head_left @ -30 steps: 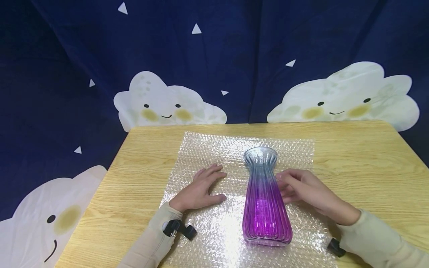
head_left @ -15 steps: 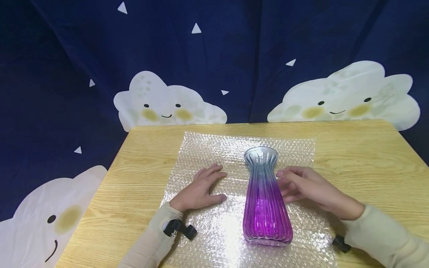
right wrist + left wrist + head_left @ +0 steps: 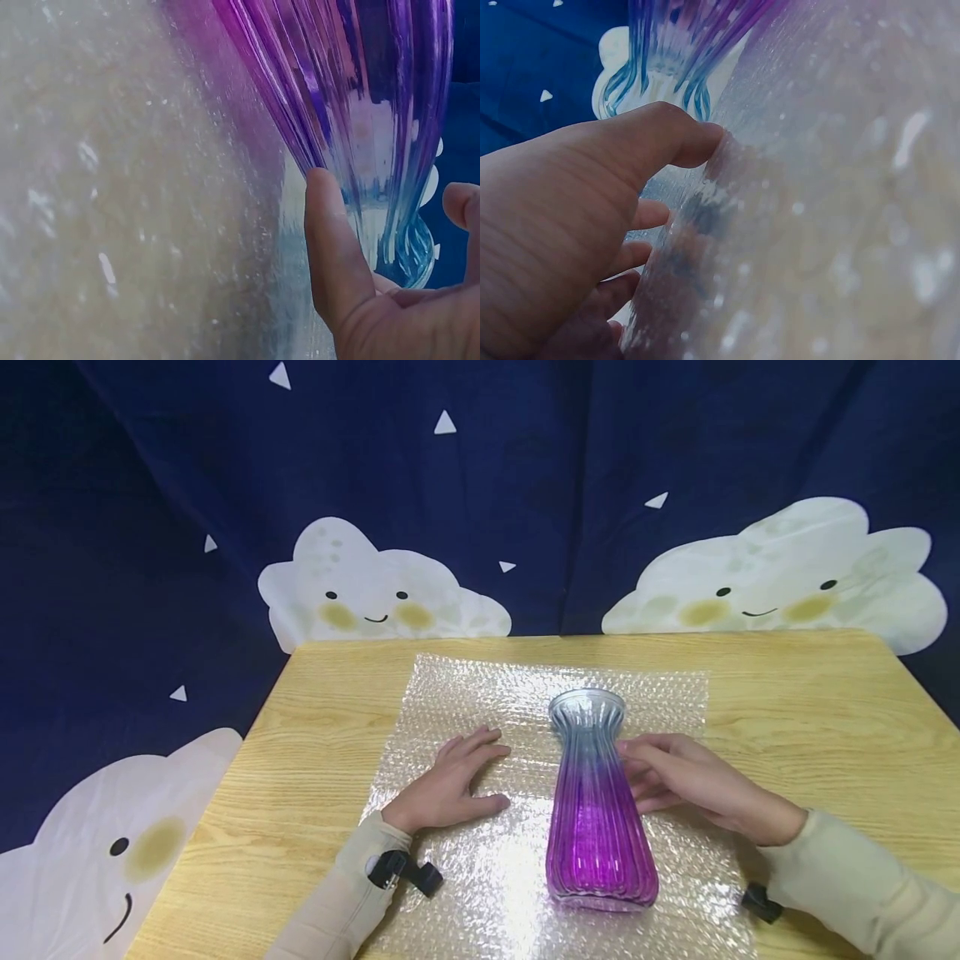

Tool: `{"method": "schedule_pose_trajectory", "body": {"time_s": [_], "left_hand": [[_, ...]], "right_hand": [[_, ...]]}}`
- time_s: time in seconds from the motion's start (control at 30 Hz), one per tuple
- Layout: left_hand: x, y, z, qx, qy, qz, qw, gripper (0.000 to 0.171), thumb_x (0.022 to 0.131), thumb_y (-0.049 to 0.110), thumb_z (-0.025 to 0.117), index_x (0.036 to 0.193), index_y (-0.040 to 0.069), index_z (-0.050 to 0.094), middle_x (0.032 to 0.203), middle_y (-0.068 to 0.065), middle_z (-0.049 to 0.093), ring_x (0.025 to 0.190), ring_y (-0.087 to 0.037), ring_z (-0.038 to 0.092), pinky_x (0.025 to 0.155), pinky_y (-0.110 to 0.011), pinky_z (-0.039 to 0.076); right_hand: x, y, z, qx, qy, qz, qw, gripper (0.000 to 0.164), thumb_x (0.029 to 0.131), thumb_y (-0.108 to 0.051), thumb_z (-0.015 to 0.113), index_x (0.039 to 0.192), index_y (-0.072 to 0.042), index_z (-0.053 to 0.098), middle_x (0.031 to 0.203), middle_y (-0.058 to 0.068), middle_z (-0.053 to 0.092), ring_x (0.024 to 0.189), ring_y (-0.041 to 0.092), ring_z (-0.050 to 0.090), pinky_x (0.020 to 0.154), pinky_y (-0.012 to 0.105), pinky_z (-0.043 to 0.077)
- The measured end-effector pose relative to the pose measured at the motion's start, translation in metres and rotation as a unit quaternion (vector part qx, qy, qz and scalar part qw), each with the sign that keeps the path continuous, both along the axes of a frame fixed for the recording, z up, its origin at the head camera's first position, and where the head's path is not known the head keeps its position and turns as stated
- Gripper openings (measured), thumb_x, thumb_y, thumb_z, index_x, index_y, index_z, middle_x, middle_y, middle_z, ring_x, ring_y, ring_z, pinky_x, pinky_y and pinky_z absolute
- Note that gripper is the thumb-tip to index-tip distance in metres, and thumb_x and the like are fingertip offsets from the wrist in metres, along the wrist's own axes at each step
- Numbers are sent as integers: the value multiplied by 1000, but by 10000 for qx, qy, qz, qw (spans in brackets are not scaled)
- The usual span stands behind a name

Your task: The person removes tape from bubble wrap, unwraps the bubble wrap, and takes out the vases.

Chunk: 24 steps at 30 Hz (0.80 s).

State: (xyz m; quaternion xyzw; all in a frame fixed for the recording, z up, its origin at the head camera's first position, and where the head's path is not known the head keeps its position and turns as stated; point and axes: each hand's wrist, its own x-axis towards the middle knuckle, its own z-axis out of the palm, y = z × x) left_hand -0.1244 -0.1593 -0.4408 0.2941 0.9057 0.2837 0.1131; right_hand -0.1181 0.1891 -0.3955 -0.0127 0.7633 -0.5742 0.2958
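Observation:
A ribbed glass vase [image 3: 598,810], clear blue at the mouth and fading to magenta at the base, lies on its side on a sheet of bubble wrap [image 3: 457,693], mouth pointing away from me. My right hand [image 3: 690,781] is along the vase's right side below the neck; in the right wrist view a finger [image 3: 334,240] touches the glass while the thumb stands apart. Left of the vase, my left hand [image 3: 450,785] rests on the bubble wrap with fingers spread, holding nothing. In the left wrist view the vase's neck [image 3: 656,82] shows beyond the thumb.
The bubble wrap covers the middle of a light wooden table [image 3: 300,760], with bare wood on both sides. Behind stands a dark blue curtain [image 3: 540,460] printed with white clouds and triangles. A black camera mount [image 3: 405,871] sits on the left wrist.
My right wrist has shifted slightly up and away, its fingers staying beside the vase. The left hand and the vase keep their places, and the head view has moved a little.

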Motion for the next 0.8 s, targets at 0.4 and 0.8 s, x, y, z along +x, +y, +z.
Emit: {"method": "schedule_pose_trajectory", "body": {"time_s": [0.4, 0.8], "left_hand": [[0, 1, -1, -58, -21, 5, 10000, 76, 91, 48, 69, 155, 15, 47, 173, -9, 26, 164, -28, 15, 134, -59, 7], [-1, 1, 0, -7, -31, 22, 10000, 76, 90, 48, 70, 154, 15, 47, 172, -10, 27, 164, -27, 15, 134, -60, 7]], "right_hand": [[-2, -4, -5, -167, -224, 55, 9996, 75, 106, -47, 52, 151, 12, 37, 128, 26, 68, 99, 24, 75, 88, 36, 66], [-4, -6, -9, -456, -518, 30, 9976, 82, 106, -50, 50, 153, 14, 30, 122, 21, 71, 98, 22, 75, 92, 34, 64]]}}
